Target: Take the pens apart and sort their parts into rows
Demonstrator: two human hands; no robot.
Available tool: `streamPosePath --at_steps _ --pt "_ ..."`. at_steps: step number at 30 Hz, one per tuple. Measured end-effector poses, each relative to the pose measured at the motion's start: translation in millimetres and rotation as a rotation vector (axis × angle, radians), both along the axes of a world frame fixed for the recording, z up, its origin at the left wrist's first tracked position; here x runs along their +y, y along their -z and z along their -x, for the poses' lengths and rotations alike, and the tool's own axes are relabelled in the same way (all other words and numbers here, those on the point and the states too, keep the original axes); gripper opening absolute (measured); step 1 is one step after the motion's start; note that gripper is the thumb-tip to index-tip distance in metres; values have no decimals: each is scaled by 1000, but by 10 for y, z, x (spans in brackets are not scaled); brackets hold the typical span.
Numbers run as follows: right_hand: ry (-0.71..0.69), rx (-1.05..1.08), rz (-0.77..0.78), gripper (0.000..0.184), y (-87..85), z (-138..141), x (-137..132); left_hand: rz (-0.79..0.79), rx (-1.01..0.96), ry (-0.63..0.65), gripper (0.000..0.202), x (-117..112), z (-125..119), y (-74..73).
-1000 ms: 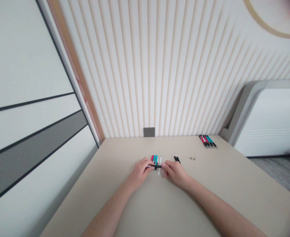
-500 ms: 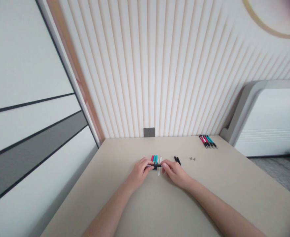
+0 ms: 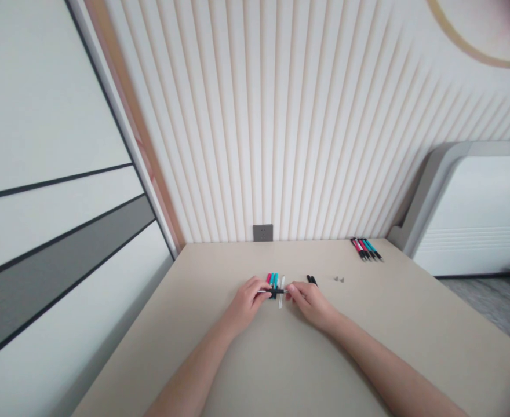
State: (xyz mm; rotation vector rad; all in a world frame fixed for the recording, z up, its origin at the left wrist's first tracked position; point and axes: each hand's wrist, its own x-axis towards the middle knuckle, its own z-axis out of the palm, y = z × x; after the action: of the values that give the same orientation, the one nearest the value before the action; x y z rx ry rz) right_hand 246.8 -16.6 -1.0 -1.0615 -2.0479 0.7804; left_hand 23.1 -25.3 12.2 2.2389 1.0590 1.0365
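Note:
Both my hands meet over the middle of the beige table (image 3: 281, 359), each pinching an end of a thin black pen (image 3: 276, 292) held crosswise. My left hand (image 3: 247, 301) grips the pen's left end with closed fingers. My right hand (image 3: 309, 301) pinches the right end. Just behind the pen lie red and teal pen parts (image 3: 271, 279) and a clear tube (image 3: 281, 286) side by side. A black pen piece (image 3: 312, 280) lies beyond my right hand.
Several red, black and teal pens (image 3: 367, 249) lie at the table's far right. Two small grey bits (image 3: 338, 279) sit right of the black piece. A grey wall socket (image 3: 262, 232) is in the ribbed wall behind. A white cabinet (image 3: 472, 214) stands to the right.
My right hand has crept slightly up and left along the pen, covering more of the black piece behind it. The left hand has barely moved.

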Motion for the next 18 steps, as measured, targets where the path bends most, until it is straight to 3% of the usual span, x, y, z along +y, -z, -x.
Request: streamPosePath --at_steps 2,6,12,18 --pt "-1 39 -35 27 -25 7 -10 0 -3 -18 10 6 5 3" --pt "22 54 -79 23 -54 11 -25 -4 -10 -26 10 11 8 11" --pt "5 -56 -50 45 -25 5 -6 -22 -2 12 11 11 11 19" --pt "-16 -2 -70 28 -42 21 -17 -24 -2 -1 11 14 19 17"
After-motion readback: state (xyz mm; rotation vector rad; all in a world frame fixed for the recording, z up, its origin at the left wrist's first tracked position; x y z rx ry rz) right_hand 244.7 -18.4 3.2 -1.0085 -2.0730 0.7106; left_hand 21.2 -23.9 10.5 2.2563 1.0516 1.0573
